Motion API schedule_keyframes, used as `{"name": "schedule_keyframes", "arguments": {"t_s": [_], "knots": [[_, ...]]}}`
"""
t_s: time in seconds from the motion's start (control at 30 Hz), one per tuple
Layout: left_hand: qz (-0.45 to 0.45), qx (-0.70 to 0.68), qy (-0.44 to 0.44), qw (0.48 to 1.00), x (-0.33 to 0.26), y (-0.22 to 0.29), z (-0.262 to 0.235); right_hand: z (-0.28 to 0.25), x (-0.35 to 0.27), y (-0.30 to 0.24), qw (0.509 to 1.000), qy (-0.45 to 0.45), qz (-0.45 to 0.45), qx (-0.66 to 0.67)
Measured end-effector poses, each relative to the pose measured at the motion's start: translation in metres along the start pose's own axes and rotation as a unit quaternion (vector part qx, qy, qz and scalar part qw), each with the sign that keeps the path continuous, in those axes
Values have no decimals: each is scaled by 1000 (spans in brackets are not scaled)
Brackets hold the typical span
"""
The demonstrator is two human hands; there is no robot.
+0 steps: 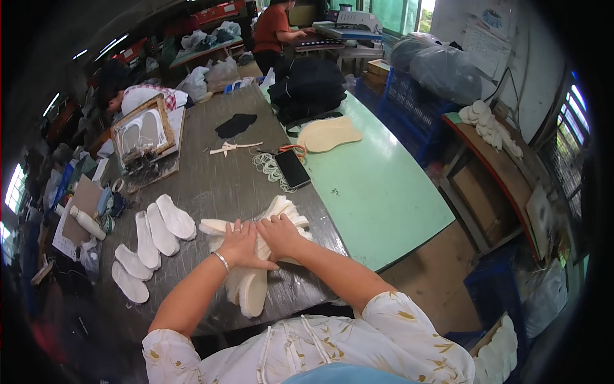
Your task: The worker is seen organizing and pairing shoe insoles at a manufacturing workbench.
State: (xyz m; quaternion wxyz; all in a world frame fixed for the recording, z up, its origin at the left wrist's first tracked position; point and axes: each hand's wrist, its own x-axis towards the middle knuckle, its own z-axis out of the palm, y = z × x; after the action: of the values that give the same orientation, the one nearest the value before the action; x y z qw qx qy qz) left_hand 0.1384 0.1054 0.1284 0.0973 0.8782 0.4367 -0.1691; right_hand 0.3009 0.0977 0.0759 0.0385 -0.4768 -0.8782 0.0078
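Observation:
A crisscrossed pile of cream, fuzzy-edged insoles lies on the dark table in front of me. My left hand, with a ring and a bracelet, grips the pile from above, its thumb stretched across it. Close beside it, my right hand has its fingers bent over the upper insoles. The two hands almost touch, and they cover the middle of the pile. To the left, several white insoles lie fanned out in a row.
Ahead lie a black phone, orange-handled scissors, looped cord and beige sole shapes. Dark folded fabric is stacked behind. A wooden frame stands left. Two people work beyond: one left, one farther back.

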Motion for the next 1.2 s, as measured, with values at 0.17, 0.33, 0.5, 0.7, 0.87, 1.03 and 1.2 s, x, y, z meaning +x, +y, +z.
{"name": "schedule_keyframes", "arguments": {"t_s": [0.17,0.33,0.5,0.7,0.87,1.03,1.2], "knots": [[-117,5,89,989,-2,19,22,-13,3,3,1000,-2,-6,12],[-90,20,54,994,8,-3,-5,-13,10,2,999,-6,25,19],[-67,36,24,997,17,-20,-7,-3,19,-7,999,7,27,17],[-151,-8,50,987,12,15,20,13,2,-11,993,102,26,46],[-132,-4,136,982,12,6,13,1,8,-3,994,84,-5,69],[-116,-19,46,992,22,-7,7,-2,14,19,991,30,-23,125],[-98,-62,94,989,10,-43,1,-16,34,100,882,246,50,398]]}}
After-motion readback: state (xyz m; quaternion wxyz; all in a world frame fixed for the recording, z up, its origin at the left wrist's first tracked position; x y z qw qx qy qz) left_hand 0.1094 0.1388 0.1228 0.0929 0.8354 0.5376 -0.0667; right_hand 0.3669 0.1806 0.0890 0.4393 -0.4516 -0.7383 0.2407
